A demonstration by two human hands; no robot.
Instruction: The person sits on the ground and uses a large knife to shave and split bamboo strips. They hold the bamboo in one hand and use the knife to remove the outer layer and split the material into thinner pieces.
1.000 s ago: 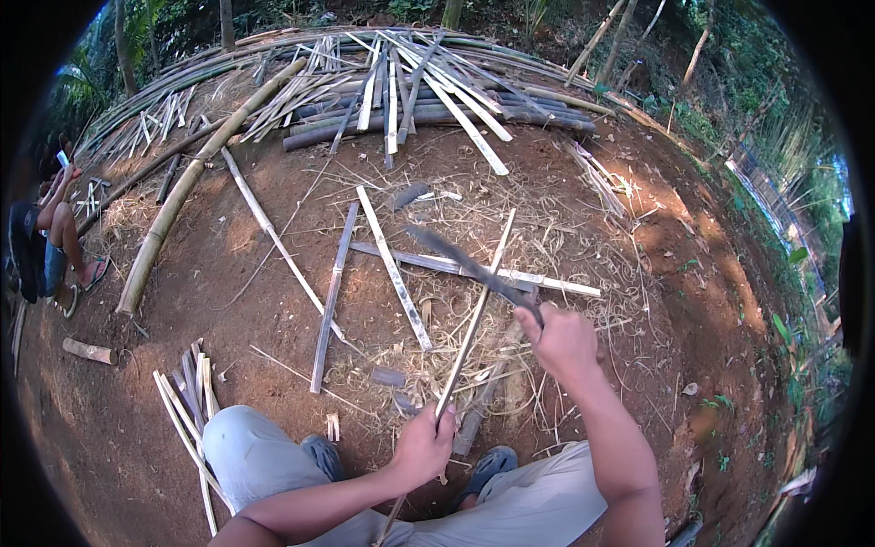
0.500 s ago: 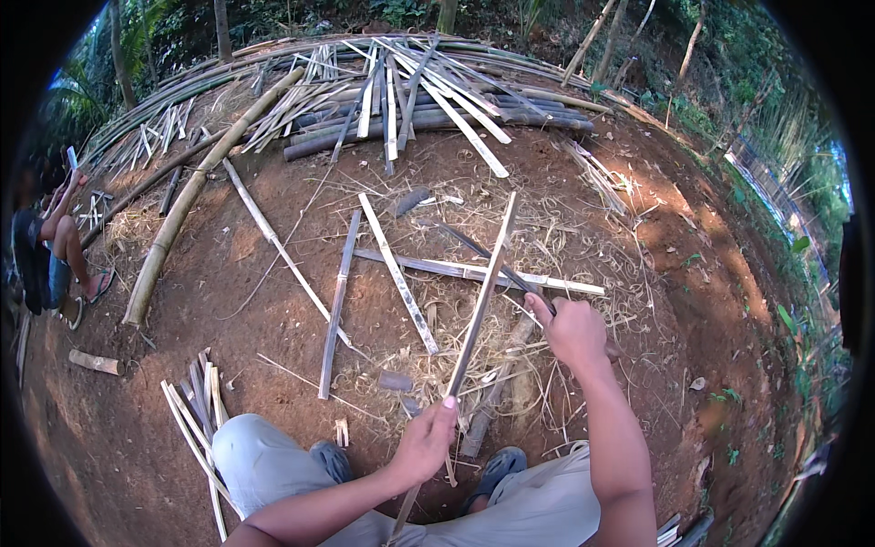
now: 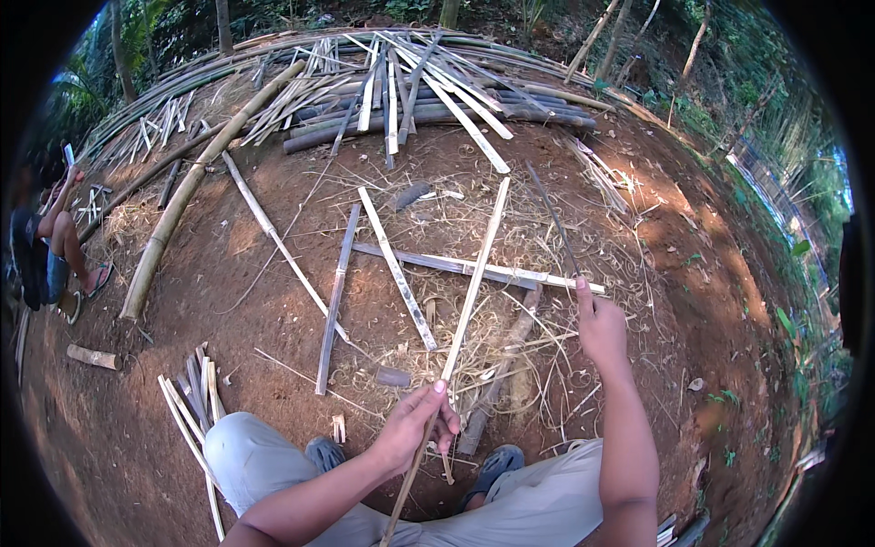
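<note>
My left hand (image 3: 412, 428) pinches a long split bamboo strip (image 3: 478, 278) between thumb and fingers. The strip slants up and away over the ground, its pale face showing, and its lower end runs back between my legs. In my right hand (image 3: 603, 330) is a long knife, gripped by a handle that my fist hides. Its narrow dark blade (image 3: 552, 211) points away from me, to the right of the strip and apart from it. Below both hands lie curly bamboo shavings (image 3: 538, 365) and a crosswise bamboo strip (image 3: 428, 263).
More strips (image 3: 337, 301) lie ahead, with a bundle (image 3: 196, 401) beside my left knee. A thick bamboo pole (image 3: 182, 205) stretches along the left. At the back is a large pile of split bamboo (image 3: 392, 100). Another person (image 3: 55, 237) sits at the far left.
The knife has moved off the strip to the right, its blade now pointing more straight ahead. The strip has turned in my left hand, from its darker side to its pale face.
</note>
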